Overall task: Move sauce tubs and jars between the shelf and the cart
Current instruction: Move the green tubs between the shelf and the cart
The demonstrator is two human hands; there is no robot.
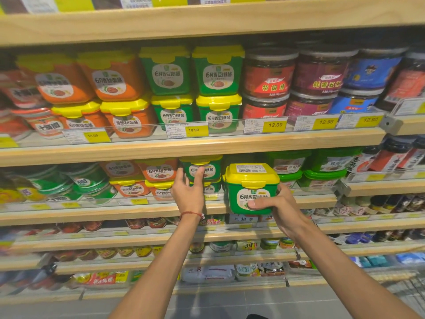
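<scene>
My right hand (279,209) grips a green sauce tub with a yellow lid (251,187), held in front of the middle shelf (161,209), thumb across its label. My left hand (188,189) reaches to another green tub with a yellow lid (208,168) stacked on that shelf, fingers spread at its left side and front; whether they press it I cannot tell. Orange tubs (158,172) stand just left of it.
The upper shelf (184,146) carries stacked orange and green tubs (217,70) and round jars (269,72) behind yellow price tags. Green-lidded tubs (322,178) sit right of the held tub. Lower shelves hold jars and packets. A wire cart corner (411,288) shows at bottom right.
</scene>
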